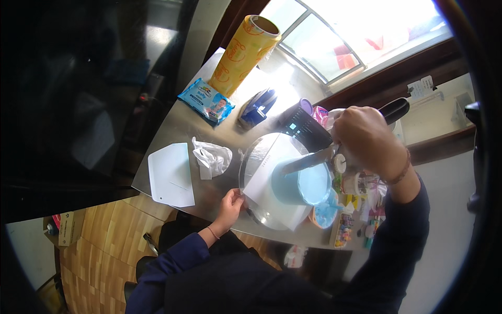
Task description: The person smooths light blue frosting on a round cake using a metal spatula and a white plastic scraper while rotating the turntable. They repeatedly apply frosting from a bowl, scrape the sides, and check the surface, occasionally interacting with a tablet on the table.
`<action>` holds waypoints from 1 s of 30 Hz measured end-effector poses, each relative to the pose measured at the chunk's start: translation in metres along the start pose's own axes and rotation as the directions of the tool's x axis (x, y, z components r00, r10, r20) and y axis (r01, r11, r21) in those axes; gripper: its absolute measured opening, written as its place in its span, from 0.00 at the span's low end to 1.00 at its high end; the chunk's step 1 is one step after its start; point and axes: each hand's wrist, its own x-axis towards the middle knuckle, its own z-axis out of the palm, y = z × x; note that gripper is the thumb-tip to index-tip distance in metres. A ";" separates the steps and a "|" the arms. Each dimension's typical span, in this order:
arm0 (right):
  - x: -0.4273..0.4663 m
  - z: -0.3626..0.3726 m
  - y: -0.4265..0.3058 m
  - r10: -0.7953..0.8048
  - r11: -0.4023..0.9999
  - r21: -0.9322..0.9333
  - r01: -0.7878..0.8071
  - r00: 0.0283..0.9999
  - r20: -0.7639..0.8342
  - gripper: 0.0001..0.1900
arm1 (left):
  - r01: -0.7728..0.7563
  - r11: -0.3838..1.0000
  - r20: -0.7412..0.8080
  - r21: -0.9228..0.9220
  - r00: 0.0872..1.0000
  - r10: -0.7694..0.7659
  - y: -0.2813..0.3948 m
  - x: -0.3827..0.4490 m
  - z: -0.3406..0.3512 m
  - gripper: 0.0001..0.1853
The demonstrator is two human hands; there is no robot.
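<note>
A round cake covered in pale blue frosting [288, 184] stands on a white cake board [261, 188], which rests on a round turntable [245, 172]. My right hand [362, 137] grips a spatula with a black handle [396, 110]. Its metal blade [308, 161] reaches across to the frosted cake and appears to touch it. At the turntable's near left rim, my left hand [229, 208] pinches the edge between thumb and fingers. Close beside the cake is an orange bowl [313, 218] with blue frosting and a utensil in it.
Left on the metal table [157, 135] lie a white scraper [170, 176] and crumpled tissue [213, 159]. Behind stand a yellow cling film roll [241, 55], baby wipes [208, 102], a dark blue object [257, 108] and a dark-screened device [306, 127]. Small decorations [345, 231] crowd the right.
</note>
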 end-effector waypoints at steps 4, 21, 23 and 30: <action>-0.001 0.006 -0.004 -0.081 0.996 -0.034 0.078 0.994 -0.079 0.01 | -0.001 1.000 -0.004 0.003 1.000 0.001 0.001 0.000 0.000 0.08; -0.007 0.008 -0.006 0.051 0.998 -0.035 -0.049 0.998 0.045 0.08 | 0.011 0.999 0.023 0.053 1.000 -0.012 0.001 0.002 -0.002 0.09; -0.008 0.013 -0.007 0.055 0.996 -0.073 -0.051 0.997 0.055 0.07 | 0.023 0.999 0.019 0.049 1.000 -0.024 0.003 0.001 -0.001 0.09; -0.013 0.019 0.005 0.004 1.000 -0.024 -0.005 0.998 -0.070 0.02 | 0.020 0.997 0.022 0.071 1.000 -0.022 0.005 -0.001 0.000 0.09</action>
